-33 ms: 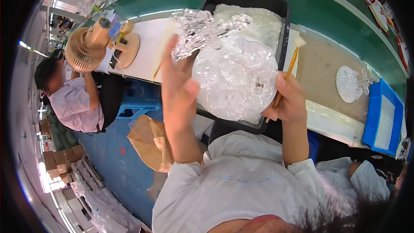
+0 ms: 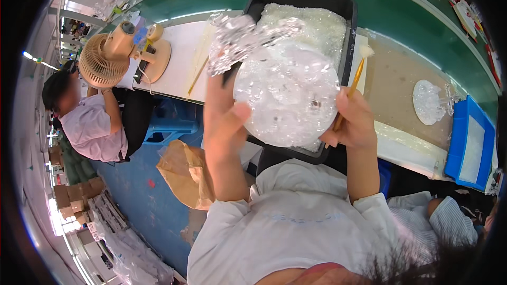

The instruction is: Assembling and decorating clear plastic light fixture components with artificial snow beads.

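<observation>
My right hand [image 2: 353, 117] grips the right rim of a round, clear disc [image 2: 288, 97] covered in glittery grains. The same hand holds a brush [image 2: 357, 76] with a yellow handle and pale bristles pointing up. A clear, faceted piece [image 2: 235, 39] sticks out from the disc's upper left; it looks joined to the disc. My left hand [image 2: 226, 121], blurred, is beside the left rim with its thumb apart from the fingers. Its fingertips are hidden behind the faceted piece. Below the disc stands a black tray [image 2: 352, 31] of whitish, shiny granules [image 2: 317, 26].
To the right lies another clear round piece [image 2: 426, 102], beside a blue tray [image 2: 451, 153]. A beige fan [image 2: 104, 60] stands left on the table, near a thin stick [image 2: 198, 76]. A seated person [image 2: 90, 113] is at left, a paper bag [image 2: 185, 174] below.
My left hand has moved right, toward the disc, and its thumb is now at the left rim. The disc has shifted slightly left in my right hand's hold.
</observation>
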Tool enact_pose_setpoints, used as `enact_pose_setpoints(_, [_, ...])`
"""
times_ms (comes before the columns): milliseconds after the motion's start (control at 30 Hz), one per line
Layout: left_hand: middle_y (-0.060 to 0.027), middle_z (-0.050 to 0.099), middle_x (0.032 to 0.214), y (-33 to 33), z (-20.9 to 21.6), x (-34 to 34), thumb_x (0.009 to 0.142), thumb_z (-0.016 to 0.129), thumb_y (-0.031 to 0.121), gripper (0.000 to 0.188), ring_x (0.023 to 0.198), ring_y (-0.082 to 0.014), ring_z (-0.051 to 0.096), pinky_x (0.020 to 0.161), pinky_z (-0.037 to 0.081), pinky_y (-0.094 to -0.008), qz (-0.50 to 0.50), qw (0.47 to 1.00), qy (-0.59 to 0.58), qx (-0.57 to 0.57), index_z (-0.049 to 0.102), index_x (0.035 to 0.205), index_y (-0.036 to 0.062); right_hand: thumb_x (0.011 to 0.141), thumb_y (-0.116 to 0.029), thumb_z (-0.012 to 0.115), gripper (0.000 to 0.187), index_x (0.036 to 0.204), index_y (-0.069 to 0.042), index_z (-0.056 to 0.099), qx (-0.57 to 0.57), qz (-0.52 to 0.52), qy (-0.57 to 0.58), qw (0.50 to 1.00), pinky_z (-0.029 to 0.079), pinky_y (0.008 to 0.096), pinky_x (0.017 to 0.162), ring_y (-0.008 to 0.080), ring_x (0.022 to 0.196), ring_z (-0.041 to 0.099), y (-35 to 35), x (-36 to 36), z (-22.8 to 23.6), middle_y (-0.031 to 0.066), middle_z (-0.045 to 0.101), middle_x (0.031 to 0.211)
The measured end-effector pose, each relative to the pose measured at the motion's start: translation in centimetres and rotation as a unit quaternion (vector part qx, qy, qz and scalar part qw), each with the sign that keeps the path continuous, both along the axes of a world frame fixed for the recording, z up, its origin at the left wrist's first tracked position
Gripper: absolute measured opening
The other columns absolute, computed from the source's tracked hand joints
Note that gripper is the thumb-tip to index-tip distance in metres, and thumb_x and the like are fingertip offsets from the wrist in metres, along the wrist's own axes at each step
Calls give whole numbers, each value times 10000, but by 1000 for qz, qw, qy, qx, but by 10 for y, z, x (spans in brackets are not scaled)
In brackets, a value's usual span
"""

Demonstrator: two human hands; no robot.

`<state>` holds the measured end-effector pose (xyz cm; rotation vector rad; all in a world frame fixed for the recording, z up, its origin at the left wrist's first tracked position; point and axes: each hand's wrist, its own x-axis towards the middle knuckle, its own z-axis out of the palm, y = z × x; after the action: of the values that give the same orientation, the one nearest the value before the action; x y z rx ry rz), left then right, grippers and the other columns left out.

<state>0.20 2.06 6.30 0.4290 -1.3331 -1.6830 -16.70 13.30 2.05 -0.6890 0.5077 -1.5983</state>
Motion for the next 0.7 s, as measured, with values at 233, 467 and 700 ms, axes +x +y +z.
enact_pose_setpoints(233, [-153,559,1230,6,-26,-2,714,738,17,714,1114,-240,584,932,473,-342,17,993,16,118,395,1336,-57,1022,-386,447,446,878,3,614,161,-114,231,953,372,197,476,54,535,500,-5,-3,9,42,589,645])
enact_pose_setpoints(467, [-126,578,1187,2,-37,-2,712,752,12,660,1087,-209,588,938,471,-340,106,989,-42,89,451,1298,-30,1017,-537,145,748,1060,35,625,9,-535,402,743,459,233,532,179,541,543,-16,-3,-17,191,646,908])
enact_pose_setpoints(700, [-116,557,1194,-3,-56,-9,701,723,-67,649,1082,-195,584,934,480,-317,148,986,-61,41,460,1292,-15,982,-626,172,741,1037,3,558,-154,-417,349,825,520,328,471,249,565,589,-18,12,-45,247,617,870])
